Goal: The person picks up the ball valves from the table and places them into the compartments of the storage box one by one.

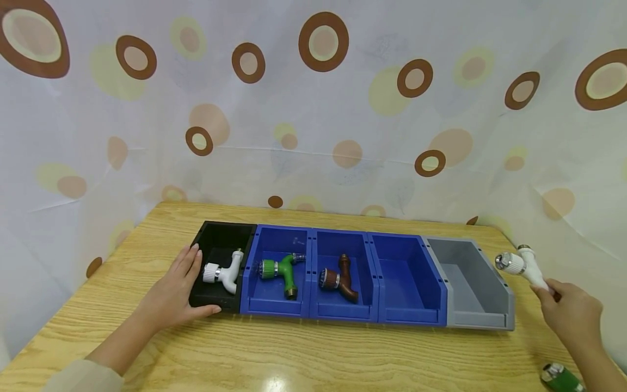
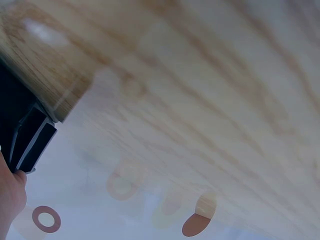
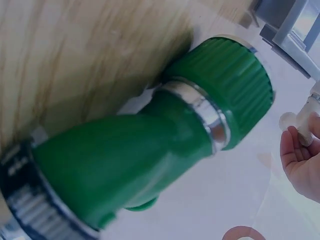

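Note:
At the right, my right hand (image 1: 573,313) pinches a white tap (image 1: 531,267) by one end, holding it up beside the grey bin (image 1: 482,320). My left hand (image 1: 171,291) rests against the black bin (image 1: 215,299), fingers extended along its left side and thumb by its front edge. Inside that bin lies another white tap (image 1: 229,276). A green tap (image 1: 284,268) and a brown tap (image 1: 345,280) lie in two blue bins. Below my right forearm, another green tap (image 1: 560,377) is on the table; it looms large in the right wrist view.
The bins stand side by side on a wooden table (image 1: 303,354). A third blue bin (image 1: 409,316) sits between the brown tap's bin and the grey one. Behind hangs a white sheet (image 1: 313,109) patterned with circles.

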